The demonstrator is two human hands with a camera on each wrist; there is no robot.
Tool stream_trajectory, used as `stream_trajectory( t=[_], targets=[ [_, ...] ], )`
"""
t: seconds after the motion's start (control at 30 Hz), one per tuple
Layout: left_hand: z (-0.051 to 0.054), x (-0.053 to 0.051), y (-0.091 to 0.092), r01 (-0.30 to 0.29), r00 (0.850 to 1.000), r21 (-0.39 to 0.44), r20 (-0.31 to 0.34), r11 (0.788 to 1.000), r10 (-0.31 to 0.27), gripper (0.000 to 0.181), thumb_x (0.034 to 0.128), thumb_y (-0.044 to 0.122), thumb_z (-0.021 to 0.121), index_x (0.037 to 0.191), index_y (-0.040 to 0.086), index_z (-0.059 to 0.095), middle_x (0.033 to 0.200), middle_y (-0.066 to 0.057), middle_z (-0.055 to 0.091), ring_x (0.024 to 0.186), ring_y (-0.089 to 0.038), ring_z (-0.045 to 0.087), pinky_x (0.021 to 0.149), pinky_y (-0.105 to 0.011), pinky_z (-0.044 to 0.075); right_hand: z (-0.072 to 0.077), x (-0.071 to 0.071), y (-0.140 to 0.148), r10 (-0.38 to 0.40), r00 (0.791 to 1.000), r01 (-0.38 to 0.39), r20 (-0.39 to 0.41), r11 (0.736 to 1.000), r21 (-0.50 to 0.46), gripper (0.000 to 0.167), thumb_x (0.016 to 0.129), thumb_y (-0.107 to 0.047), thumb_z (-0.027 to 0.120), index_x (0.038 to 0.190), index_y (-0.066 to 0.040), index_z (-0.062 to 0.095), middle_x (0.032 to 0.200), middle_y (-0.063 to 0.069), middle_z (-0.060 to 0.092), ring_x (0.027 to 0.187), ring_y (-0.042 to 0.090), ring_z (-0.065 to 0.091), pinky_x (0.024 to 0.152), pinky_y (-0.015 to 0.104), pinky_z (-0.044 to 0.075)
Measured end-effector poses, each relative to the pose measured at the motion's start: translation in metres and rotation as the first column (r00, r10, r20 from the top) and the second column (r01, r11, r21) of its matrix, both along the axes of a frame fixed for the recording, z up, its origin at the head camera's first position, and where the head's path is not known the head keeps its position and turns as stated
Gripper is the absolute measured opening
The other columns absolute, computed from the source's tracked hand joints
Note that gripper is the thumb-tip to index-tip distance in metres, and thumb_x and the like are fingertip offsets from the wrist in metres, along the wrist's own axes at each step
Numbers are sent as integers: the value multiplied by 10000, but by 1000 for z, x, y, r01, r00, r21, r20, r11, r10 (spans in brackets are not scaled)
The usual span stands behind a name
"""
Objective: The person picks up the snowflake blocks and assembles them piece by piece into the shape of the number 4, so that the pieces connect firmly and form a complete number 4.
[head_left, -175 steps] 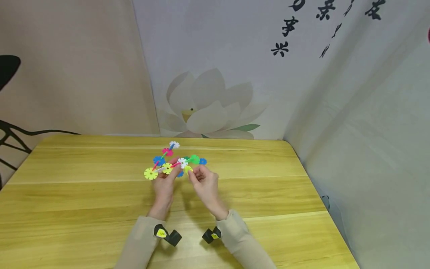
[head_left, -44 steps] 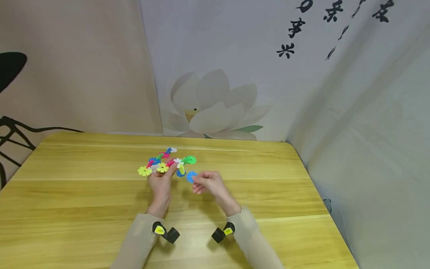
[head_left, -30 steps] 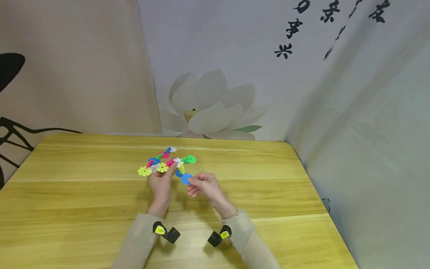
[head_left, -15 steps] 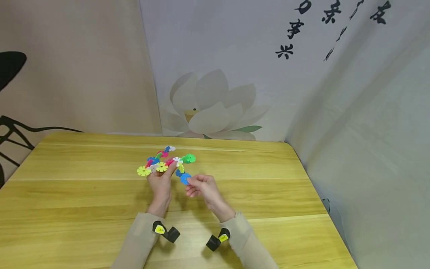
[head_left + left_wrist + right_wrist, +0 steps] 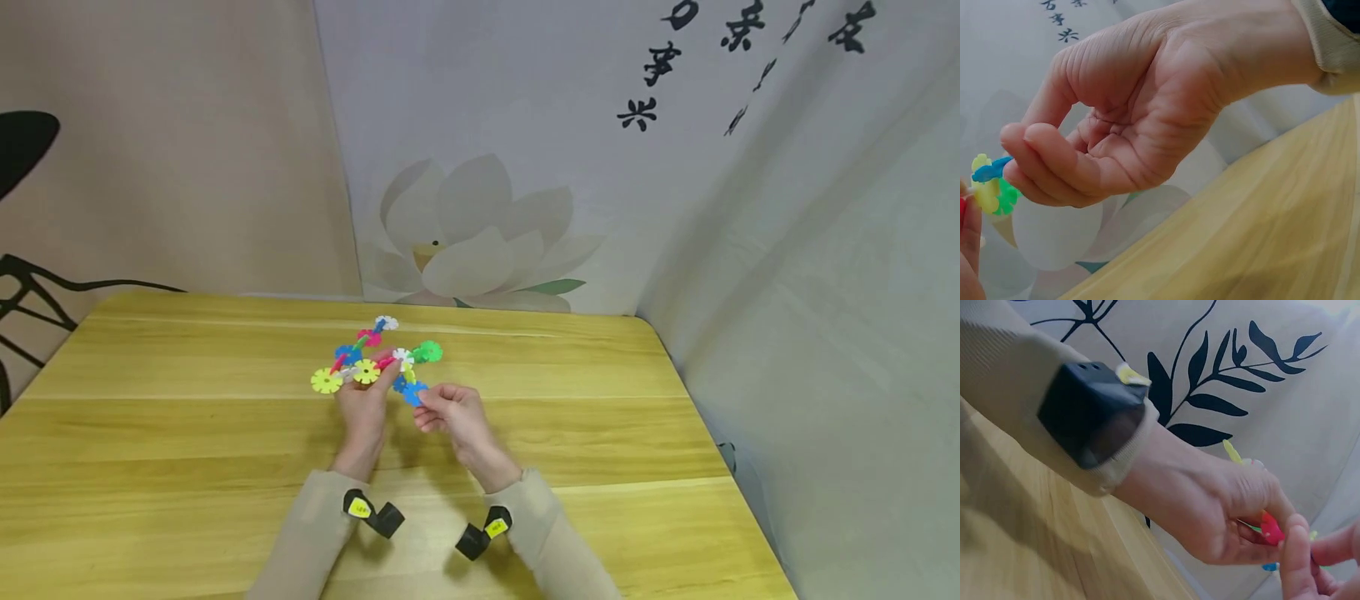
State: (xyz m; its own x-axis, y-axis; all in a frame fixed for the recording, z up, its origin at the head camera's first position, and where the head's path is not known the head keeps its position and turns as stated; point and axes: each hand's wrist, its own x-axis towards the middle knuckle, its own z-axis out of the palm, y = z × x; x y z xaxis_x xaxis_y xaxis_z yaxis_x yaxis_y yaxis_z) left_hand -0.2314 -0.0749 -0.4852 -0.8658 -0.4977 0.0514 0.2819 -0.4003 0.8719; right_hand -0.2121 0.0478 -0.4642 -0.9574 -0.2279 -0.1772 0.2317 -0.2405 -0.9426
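Note:
Above the table, my left hand [image 5: 366, 412] grips a branching chain of interlocking snowflake discs [image 5: 367, 372] in yellow, blue, pink, white and green. Thumb and fingers of my right hand [image 5: 461, 421] pinch a blue snowflake disc [image 5: 412, 395] at the chain's near right end. It touches a darker blue disc under a yellow one; whether the slots are joined cannot be told. The left wrist view shows the right hand [image 5: 1129, 112] with the blue disc [image 5: 992, 170] edge-on at its fingertips. In the right wrist view, the left hand [image 5: 1204, 494] hides much of the chain.
A wooden table [image 5: 187, 467] lies under both hands. Behind it hangs a pale cloth backdrop [image 5: 480, 100] with a flower and black characters. Black wrist cameras [image 5: 387, 520] sit on both sleeves.
The right hand earlier worked at the chain's yellow disc. It then held a blue disc apart on the right and moved it left against the chain's end. The left hand keeps its grip, tilting the chain slightly.

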Motion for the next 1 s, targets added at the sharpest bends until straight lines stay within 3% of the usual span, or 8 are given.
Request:
stream_trajectory(
  t=[0.3, 0.53, 0.67, 0.87, 1.0],
  targets=[
    [3, -2, 3, -33, 999, 27, -2, 999, 33, 189, 743, -91, 718, 823, 80, 724, 867, -17, 709, 817, -98, 644, 747, -195, 533, -5, 6, -15, -174, 985, 171, -22, 981, -86, 183, 868, 58, 592, 696, -3, 590, 572, 25, 604, 468, 54, 568, 455, 154, 505],
    [4, -3, 6, -57, 998, 14, 39, 998, 56, 170, 736, -96, 717, 832, 45, 714, 874, -39, 704, 804, -91, 646, 749, -187, 537, -9, 8, -19, -237, 971, 232, -43, 967, -107, 194, 859, 87, 578, 687, -2, 582, 559, 24, 598, 451, 53, 556, 443, 158, 499],
    [6, -2, 7, -43, 998, 17, 49, 999, 42, 179, 747, -91, 706, 841, 61, 710, 867, 8, 701, 818, -87, 641, 756, -181, 533, -11, 8, -19, -248, 965, 241, -80, 966, -93, 167, 854, 88, 584, 699, 26, 584, 562, 22, 600, 450, 58, 559, 439, 161, 500],
    [7, 0, 4, 15, 999, 84, -44, 996, -12, 252, 758, -150, 659, 927, 32, 701, 911, -8, 695, 885, -122, 630, 779, -191, 531, -11, 10, -17, -205, 963, 205, -173, 979, -15, 153, 855, 77, 604, 821, 215, 547, 588, 31, 594, 470, 70, 573, 449, 172, 511],
    [5, -2, 0, 55, 992, 86, -117, 995, -45, 230, 757, -159, 653, 876, 27, 715, 909, -36, 708, 896, -143, 640, 759, -197, 536, -10, 12, -16, -176, 955, 185, -238, 983, 14, 172, 855, 81, 602, 829, 237, 534, 595, 49, 596, 473, 66, 580, 450, 178, 516]
  ],
)
